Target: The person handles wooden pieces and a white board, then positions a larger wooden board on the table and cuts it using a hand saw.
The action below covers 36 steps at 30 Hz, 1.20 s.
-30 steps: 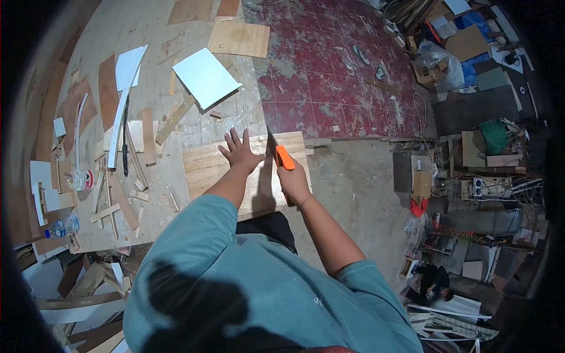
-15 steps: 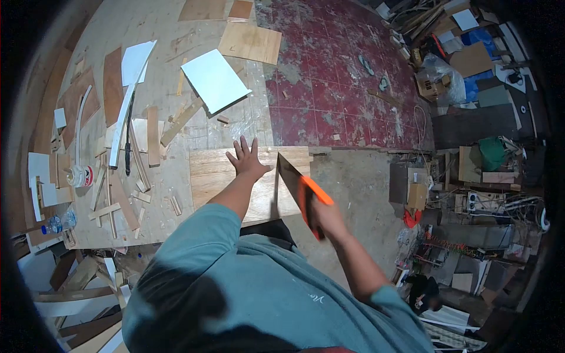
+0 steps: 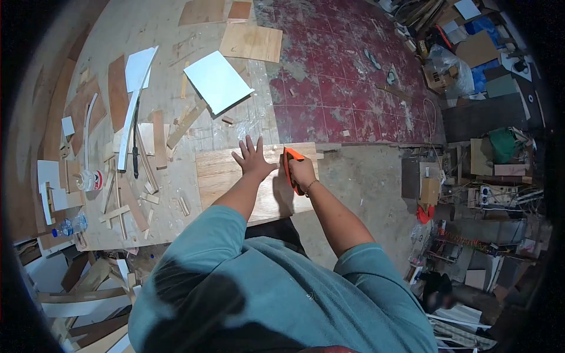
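Note:
A light wooden board (image 3: 226, 187) lies at the table's near right corner, its right end sticking out past the table edge. My left hand (image 3: 254, 162) presses flat on it, fingers spread. Wrapped round the orange handle of a handsaw (image 3: 288, 160) is my right hand (image 3: 302, 173), just right of the left one. The saw stands at the board's far edge, toward its right end, and its blade is mostly hidden by the handle and hand. A dark shadow falls on the board beside it.
A white panel (image 3: 218, 82) and a plywood piece (image 3: 252, 43) lie farther back. Wood strips (image 3: 159, 138), a white tub (image 3: 90, 180) and a plastic bottle (image 3: 70, 225) are at left. Red tiled floor (image 3: 335, 76) stretches beyond; cluttered shelving (image 3: 494, 170) lines the right.
My right hand has pushed the saw forward and left, from beyond the board's near right side to over the board. My left hand stays on the board. The view has shifted slightly.

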### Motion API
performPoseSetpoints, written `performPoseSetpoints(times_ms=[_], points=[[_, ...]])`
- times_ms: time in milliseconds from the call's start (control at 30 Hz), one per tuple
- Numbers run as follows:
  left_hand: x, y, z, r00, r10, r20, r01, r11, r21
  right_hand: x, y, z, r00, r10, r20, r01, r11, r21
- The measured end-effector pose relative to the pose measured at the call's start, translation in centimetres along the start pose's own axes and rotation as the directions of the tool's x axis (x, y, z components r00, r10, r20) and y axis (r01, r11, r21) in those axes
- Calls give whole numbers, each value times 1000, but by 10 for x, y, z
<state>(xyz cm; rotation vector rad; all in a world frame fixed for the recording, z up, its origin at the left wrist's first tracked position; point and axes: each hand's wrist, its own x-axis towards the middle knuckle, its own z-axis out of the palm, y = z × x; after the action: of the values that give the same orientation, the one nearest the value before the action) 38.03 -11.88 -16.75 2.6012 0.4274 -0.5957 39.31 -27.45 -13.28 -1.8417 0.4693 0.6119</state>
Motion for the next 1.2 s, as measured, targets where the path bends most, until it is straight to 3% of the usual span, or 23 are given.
performPoseSetpoints(times_ms=[100, 200, 267, 333, 367, 433, 467, 533, 667, 800, 1200], points=[[-2, 0, -1, 1000, 21, -7, -21, 1000, -15, 4, 2, -3, 999, -32, 10, 31, 999, 32], [-4, -4, 5, 1000, 1, 12, 0, 999, -40, -10, -3, 1, 998, -64, -29, 61, 994, -95], [-8, -8, 9, 1000, 3, -21, -4, 999, -41, -27, 0, 1, 962, -270, -36, 262, 955, -139], [-12, -8, 8, 1000, 28, -15, -28, 999, -20, -25, 17, 0, 970, -245, -8, 242, 963, -116], [-13, -11, 10, 999, 29, -15, -30, 999, -17, -30, 24, 1, 948, -316, -31, 312, 945, -93], [-17, -15, 12, 982, 189, -4, -188, 978, 86, -36, 34, 3, 921, -386, -55, 382, 922, -71], [-20, -15, 13, 982, 190, -5, -188, 978, 87, -38, 37, 4, 911, -409, -58, 405, 912, -70], [-28, -16, 15, 962, 261, 83, -271, 947, 169, -43, 42, 2, 899, -434, -63, 431, 900, -64], [-60, 2, 10, 944, 167, 284, -227, 954, 194, -62, 56, 6, 862, -498, -95, 491, 867, -89], [-59, -3, 18, 951, 183, 248, -229, 958, 172, -67, 86, 11, 770, -615, -171, 610, 788, -82], [-65, -8, 16, 964, 200, 177, -218, 972, 88, -75, 92, 15, 794, -584, -172, 564, 812, -153]])
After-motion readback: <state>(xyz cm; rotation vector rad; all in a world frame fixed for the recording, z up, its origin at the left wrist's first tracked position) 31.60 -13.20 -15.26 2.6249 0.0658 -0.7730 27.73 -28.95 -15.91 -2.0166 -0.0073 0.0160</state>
